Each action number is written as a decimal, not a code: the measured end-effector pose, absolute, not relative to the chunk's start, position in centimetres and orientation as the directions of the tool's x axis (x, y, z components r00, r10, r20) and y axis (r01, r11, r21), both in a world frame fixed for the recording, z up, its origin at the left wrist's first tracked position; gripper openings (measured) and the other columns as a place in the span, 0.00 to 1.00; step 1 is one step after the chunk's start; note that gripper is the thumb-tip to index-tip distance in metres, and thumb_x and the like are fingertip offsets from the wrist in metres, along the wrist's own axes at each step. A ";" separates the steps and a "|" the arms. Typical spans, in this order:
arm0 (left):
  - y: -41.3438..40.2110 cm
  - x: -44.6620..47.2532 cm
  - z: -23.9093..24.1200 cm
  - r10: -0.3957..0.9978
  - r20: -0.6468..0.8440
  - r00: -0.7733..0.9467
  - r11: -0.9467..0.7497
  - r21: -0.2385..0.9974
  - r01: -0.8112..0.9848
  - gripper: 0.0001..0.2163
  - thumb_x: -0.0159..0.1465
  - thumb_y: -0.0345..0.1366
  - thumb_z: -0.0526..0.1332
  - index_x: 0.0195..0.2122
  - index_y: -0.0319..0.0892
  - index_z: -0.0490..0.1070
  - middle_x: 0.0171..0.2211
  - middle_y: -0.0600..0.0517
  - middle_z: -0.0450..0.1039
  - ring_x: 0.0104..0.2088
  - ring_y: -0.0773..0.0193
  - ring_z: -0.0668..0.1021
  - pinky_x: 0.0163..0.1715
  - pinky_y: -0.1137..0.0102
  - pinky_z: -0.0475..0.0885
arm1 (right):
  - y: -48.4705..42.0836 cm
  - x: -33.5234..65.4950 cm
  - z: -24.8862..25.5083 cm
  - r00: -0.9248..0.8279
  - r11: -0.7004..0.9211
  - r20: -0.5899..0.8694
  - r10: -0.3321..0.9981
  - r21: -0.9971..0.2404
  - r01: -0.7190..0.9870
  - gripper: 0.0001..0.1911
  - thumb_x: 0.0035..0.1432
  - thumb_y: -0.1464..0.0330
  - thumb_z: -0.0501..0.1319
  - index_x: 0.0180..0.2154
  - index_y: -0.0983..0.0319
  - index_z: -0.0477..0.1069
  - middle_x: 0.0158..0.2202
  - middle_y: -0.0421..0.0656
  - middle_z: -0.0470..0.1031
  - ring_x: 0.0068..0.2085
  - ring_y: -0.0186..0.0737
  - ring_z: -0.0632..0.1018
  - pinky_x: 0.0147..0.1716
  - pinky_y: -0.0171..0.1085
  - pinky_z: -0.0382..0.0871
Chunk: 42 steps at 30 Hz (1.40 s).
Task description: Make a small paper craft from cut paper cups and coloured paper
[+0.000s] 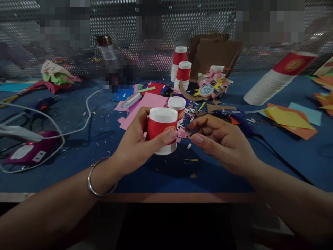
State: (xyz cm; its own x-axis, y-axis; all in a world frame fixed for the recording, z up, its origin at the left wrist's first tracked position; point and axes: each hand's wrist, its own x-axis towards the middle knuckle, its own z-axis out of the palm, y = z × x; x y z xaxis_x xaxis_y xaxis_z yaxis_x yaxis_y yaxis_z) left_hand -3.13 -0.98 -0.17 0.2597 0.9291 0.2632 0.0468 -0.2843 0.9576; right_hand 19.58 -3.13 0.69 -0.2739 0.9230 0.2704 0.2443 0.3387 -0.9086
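Observation:
A red and white paper cup (161,122) is held above the front of the table in my left hand (137,144). My thumb presses across the cup's front and the fingers go round behind it, mostly hidden. To the right of the cup, my right hand (221,142) has its fingers loosely bent and its thumb apart from them. I see nothing between them. Just behind the held cup stands another red and white cup (177,103), partly covered by it. Pink paper scraps (183,132) lie between my hands.
Stacked cups (181,57) and a cardboard piece (210,55) stand at the back. A long cup stack (273,81) leans at the right, near coloured paper (291,119). Glue guns (240,121) with cords lie on the blue table. A purple power strip (28,149) sits left.

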 end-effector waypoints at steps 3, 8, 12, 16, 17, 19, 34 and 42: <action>-1.5 -3.0 0.4 0.904 0.322 0.282 -0.329 0.944 -0.024 0.23 0.59 0.40 0.76 0.49 0.44 0.67 0.52 0.48 0.78 0.51 0.57 0.80 0.50 0.64 0.77 | -2.9 19.7 0.0 -0.213 0.289 0.262 0.941 -0.951 0.108 0.16 0.64 0.55 0.69 0.44 0.60 0.75 0.31 0.39 0.73 0.25 0.29 0.68 0.19 0.32 0.58; -1.9 -2.4 0.8 0.875 0.362 0.320 -0.342 0.932 -0.121 0.24 0.58 0.35 0.76 0.48 0.44 0.62 0.53 0.46 0.78 0.50 0.57 0.82 0.48 0.64 0.80 | -2.5 19.5 -0.7 -0.124 0.199 0.205 0.971 -0.978 -0.055 0.17 0.61 0.57 0.72 0.45 0.59 0.72 0.26 0.33 0.67 0.19 0.24 0.58 0.14 0.32 0.45; -1.9 -2.3 0.4 0.841 0.397 0.367 -0.369 0.918 -0.148 0.25 0.60 0.32 0.75 0.50 0.46 0.60 0.60 0.44 0.74 0.58 0.54 0.79 0.55 0.61 0.79 | -2.7 19.2 -0.4 -0.102 0.167 0.180 0.978 -0.978 -0.123 0.17 0.60 0.59 0.73 0.45 0.58 0.72 0.25 0.32 0.66 0.17 0.24 0.57 0.13 0.31 0.45; -2.0 -2.4 -0.4 0.829 0.336 0.447 -0.312 0.941 -0.128 0.27 0.60 0.30 0.74 0.54 0.49 0.60 0.61 0.47 0.72 0.57 0.58 0.79 0.54 0.64 0.78 | -2.6 19.4 -0.2 -0.061 0.256 0.261 0.963 -0.963 -0.088 0.16 0.59 0.65 0.74 0.46 0.57 0.73 0.31 0.36 0.72 0.21 0.25 0.64 0.14 0.30 0.53; -2.0 -2.4 -0.4 0.835 0.292 0.466 -0.268 0.956 -0.120 0.28 0.60 0.30 0.75 0.55 0.50 0.60 0.60 0.48 0.73 0.55 0.59 0.80 0.53 0.65 0.78 | -2.6 19.6 -0.2 -0.057 0.277 0.281 0.958 -0.959 -0.064 0.16 0.58 0.66 0.74 0.46 0.57 0.74 0.32 0.37 0.72 0.22 0.26 0.65 0.15 0.30 0.55; -2.2 -2.4 -0.1 0.848 0.191 0.494 -0.147 0.981 -0.127 0.30 0.59 0.32 0.76 0.57 0.49 0.62 0.58 0.48 0.75 0.52 0.59 0.81 0.51 0.67 0.78 | -2.5 19.9 -0.2 -0.052 0.320 0.320 0.946 -0.947 -0.015 0.16 0.58 0.67 0.74 0.47 0.56 0.74 0.32 0.37 0.70 0.24 0.29 0.68 0.17 0.31 0.60; -1.6 -2.3 0.8 0.747 -0.225 0.626 0.417 0.892 -0.177 0.18 0.56 0.31 0.78 0.47 0.40 0.81 0.42 0.50 0.83 0.41 0.68 0.81 0.44 0.74 0.76 | -3.0 20.2 0.2 -0.008 0.520 0.546 0.838 -0.792 0.320 0.15 0.57 0.64 0.74 0.46 0.54 0.76 0.35 0.40 0.73 0.34 0.39 0.75 0.30 0.37 0.73; -1.8 -2.0 -0.2 0.884 -0.008 0.468 0.071 0.991 -0.117 0.24 0.56 0.34 0.78 0.53 0.43 0.78 0.48 0.45 0.83 0.45 0.57 0.84 0.45 0.63 0.83 | -4.3 19.8 0.0 0.005 0.549 0.587 0.810 -0.760 0.347 0.18 0.59 0.64 0.75 0.49 0.48 0.74 0.48 0.43 0.75 0.41 0.44 0.77 0.38 0.43 0.76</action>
